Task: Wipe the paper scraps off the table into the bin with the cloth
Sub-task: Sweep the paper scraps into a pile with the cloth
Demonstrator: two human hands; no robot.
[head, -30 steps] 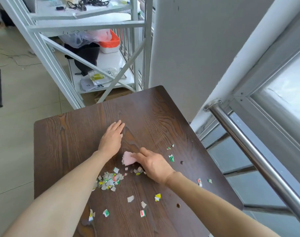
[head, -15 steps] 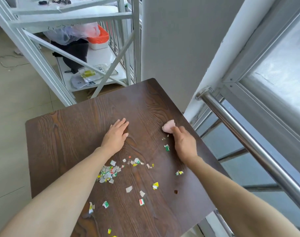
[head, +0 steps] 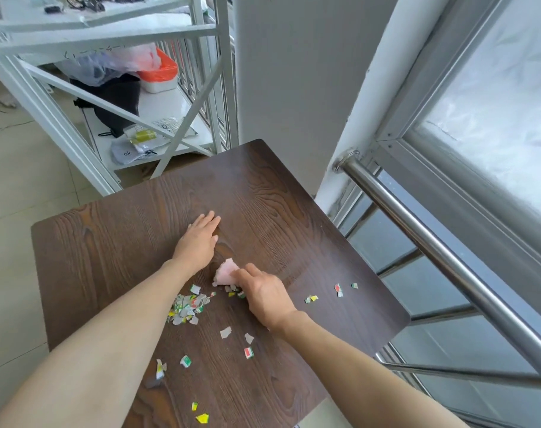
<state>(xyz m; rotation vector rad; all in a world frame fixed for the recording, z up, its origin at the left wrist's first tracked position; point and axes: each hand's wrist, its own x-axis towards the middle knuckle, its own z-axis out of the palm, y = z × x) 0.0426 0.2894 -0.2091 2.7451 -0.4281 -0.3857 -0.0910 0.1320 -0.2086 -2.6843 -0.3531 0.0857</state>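
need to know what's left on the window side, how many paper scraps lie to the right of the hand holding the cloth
3 groups: a yellow-green scrap nearest the right hand, a red-white scrap beyond, a small green scrap farthest right. Others may hide under the hand.

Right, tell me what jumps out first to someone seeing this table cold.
The heap of coloured paper scraps in the middle of the dark wooden table catches the eye first, with loose bits scattered toward the near and right edges. Just beyond the heap, the right hand presses a pink cloth to the tabletop, and the left hand lies flat beside it. No bin is in view.
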